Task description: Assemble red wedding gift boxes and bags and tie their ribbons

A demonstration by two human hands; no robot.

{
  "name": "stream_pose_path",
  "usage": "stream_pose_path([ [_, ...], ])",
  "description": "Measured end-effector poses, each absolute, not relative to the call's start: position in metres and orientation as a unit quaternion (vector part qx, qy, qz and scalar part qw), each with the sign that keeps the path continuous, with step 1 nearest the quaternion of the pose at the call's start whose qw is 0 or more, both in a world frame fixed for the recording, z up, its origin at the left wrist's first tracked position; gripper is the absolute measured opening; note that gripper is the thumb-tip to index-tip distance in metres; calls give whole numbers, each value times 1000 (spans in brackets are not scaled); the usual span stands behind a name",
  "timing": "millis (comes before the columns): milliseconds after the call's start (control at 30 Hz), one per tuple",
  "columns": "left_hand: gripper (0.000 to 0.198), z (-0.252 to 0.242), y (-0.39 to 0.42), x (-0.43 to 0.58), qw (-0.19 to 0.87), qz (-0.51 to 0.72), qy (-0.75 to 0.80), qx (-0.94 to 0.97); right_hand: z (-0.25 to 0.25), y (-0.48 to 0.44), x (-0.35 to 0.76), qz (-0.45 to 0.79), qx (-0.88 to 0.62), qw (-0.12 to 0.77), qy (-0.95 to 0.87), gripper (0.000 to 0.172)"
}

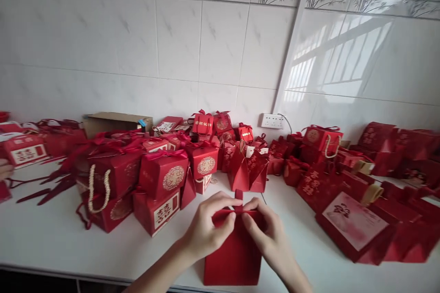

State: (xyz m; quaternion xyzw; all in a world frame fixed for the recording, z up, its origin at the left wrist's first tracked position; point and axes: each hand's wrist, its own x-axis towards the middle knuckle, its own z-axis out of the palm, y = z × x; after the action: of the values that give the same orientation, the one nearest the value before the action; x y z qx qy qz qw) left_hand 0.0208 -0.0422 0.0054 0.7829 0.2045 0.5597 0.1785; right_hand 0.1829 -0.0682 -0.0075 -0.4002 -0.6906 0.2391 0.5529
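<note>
A plain red gift box (233, 261) stands upright on the white table in front of me, close to the near edge. A red ribbon (238, 195) sticks up in a loop at the middle of its top. My left hand (211, 226) is closed in a pinch on the ribbon from the left, thumb and index finger at the box's top edge. From the right, my right hand (266, 229) pinches at the same spot, its thumb against the box. The fingers partly hide the ribbon where it crosses the top.
Stacked red gift boxes (161, 178) with ribbons and rope handles stand to the left. More boxes (357, 224), one bearing a couple's picture, lie right. Behind are a cardboard box (117, 123) and a power strip (272, 121). Another person's hand (4, 169) shows at far left.
</note>
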Motion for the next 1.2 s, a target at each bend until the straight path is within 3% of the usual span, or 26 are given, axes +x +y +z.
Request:
stream_pose_path([
  [200,33,10,-50,18,199,540,212,790,-13,-69,185,268,-411,535,-688,25],
  [367,23,3,-44,18,185,542,197,796,-7,-71,185,202,-407,573,-682,16],
  [667,18,-6,-37,26,131,561,247,779,-8,-69,183,217,-408,583,-668,7],
  [967,24,-11,-30,53,220,596,214,742,-10,-74,199,165,-439,595,-652,10],
  [1200,19,-12,-31,63,219,598,217,740,-9,-80,208,142,-441,593,-659,10],
])
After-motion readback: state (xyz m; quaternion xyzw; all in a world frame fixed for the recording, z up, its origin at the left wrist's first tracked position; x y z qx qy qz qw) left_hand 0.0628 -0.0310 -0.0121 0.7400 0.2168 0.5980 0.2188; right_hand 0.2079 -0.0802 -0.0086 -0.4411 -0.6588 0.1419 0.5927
